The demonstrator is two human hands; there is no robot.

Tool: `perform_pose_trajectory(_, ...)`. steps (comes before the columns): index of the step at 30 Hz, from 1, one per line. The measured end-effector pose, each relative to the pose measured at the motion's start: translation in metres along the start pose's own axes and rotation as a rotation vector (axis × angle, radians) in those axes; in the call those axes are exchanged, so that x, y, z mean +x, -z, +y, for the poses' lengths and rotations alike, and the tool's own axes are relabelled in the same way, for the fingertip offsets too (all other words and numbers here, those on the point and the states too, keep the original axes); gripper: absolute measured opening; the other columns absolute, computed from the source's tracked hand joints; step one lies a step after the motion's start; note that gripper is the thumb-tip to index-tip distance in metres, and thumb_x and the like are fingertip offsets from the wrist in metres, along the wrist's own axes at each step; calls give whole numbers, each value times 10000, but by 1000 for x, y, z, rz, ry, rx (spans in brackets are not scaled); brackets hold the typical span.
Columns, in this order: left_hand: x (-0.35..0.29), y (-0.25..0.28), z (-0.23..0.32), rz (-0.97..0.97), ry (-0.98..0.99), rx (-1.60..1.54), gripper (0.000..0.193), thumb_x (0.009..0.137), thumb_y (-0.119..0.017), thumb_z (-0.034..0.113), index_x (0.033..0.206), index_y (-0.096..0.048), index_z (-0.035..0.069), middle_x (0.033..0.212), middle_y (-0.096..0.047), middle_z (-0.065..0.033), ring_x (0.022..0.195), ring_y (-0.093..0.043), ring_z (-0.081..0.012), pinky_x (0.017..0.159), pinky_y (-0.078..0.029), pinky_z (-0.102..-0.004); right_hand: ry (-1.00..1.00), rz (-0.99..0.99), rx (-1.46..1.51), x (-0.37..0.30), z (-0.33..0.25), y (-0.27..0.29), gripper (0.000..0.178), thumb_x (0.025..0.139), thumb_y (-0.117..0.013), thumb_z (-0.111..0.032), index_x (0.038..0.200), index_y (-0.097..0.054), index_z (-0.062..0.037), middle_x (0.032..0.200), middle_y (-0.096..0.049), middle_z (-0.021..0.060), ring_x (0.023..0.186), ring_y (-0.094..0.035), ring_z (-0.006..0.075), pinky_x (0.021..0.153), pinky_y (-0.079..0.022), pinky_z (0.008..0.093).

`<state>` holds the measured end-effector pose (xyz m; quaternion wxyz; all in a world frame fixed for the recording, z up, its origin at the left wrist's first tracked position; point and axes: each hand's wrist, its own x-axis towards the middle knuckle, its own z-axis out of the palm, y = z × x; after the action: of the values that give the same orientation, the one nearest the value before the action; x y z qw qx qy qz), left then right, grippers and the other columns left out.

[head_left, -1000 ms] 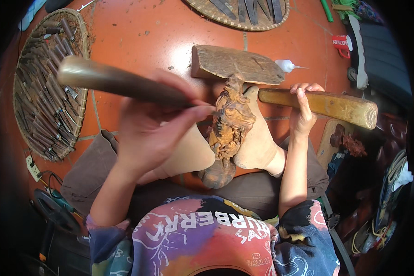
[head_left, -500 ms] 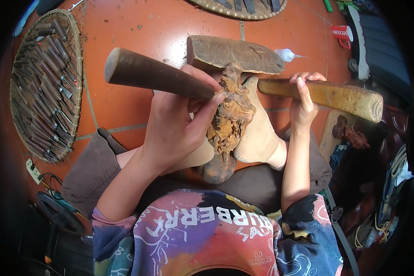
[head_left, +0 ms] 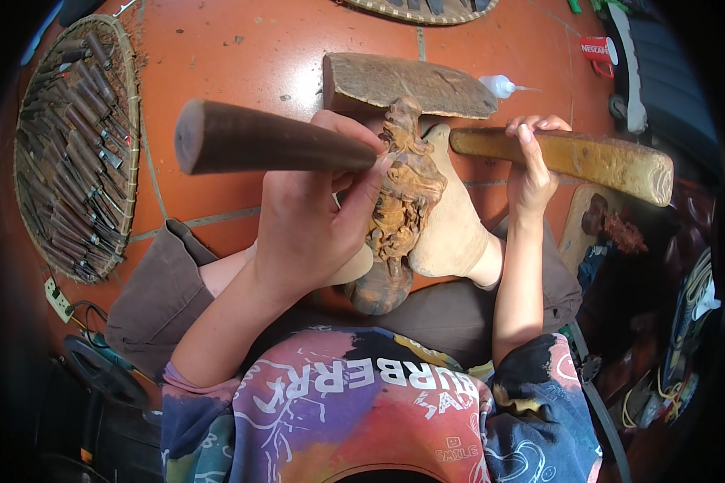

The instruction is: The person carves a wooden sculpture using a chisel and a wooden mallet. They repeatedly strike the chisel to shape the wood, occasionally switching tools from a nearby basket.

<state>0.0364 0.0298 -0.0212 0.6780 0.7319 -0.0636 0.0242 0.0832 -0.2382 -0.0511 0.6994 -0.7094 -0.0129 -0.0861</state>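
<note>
Red floor (head_left: 234, 76), a carving (head_left: 403, 193) braced between two feet (head_left: 451, 229)

Tiles spread under everything, scattered with small chips. Toward the floor's left edge lies a round basket (head_left: 131, 88), full of chisels (head_left: 84, 161); most lie slantwise, side by side, which probably makes picking one out easier. Near the floor's far edge, only the near rim of a second basket (head_left: 423, 19) shows.

Beyond the feet sits a wooden block (head_left: 411, 84). The carving's far end meets the block's near edge, perhaps for support, though whether it rests on top cannot be told. Its round, dark end points at the person's lap. The feet flank it, the right one close against its side, apparently to stop it rolling.

The right hand (head_left: 533, 169) is wrapped around a mallet (head_left: 596, 161) partway along, perhaps for balance; the thick end points out to the right.

The left hand (head_left: 310, 213) pinches a dark-handled tool (head_left: 274, 141) low down, at the carving's left side, seemingly for fine control. Fingers hide the tip.

Well to the right stands a mug (head_left: 598, 51), apart from the work. Just off the block's right corner is a bottle (head_left: 498, 85), within reach.
</note>
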Motion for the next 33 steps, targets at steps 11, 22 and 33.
perform_pose_trajectory(11,0,0,-2,-11,-3,6,122,852,-614,-54,921,-522,-15,874,-489,-21,649,-443,-25,526,-363,-174,-5,-9,-4,1,0,0,244,844,-590,32,1024,-457,-65,855,-518,82,842,-534,226,824,-416,375)
perform_pose_trajectory(22,4,-5,10,-24,13,55,109,838,-598,-72,866,-511,-13,794,-504,-27,617,-465,-44,533,-381,-187,10,-99,-43,10,-7,6,227,823,-655,32,991,-514,-26,907,-578,68,771,-591,150,715,-486,286)
perform_pose_trajectory(33,6,-3,9,-24,61,130,58,853,-576,-47,847,-518,-44,669,-593,-68,603,-582,-85,525,-459,-229,663,-733,-1076,66,-244,-106,704,667,-610,63,1339,-467,-87,890,-606,120,730,-612,233,662,-508,321)
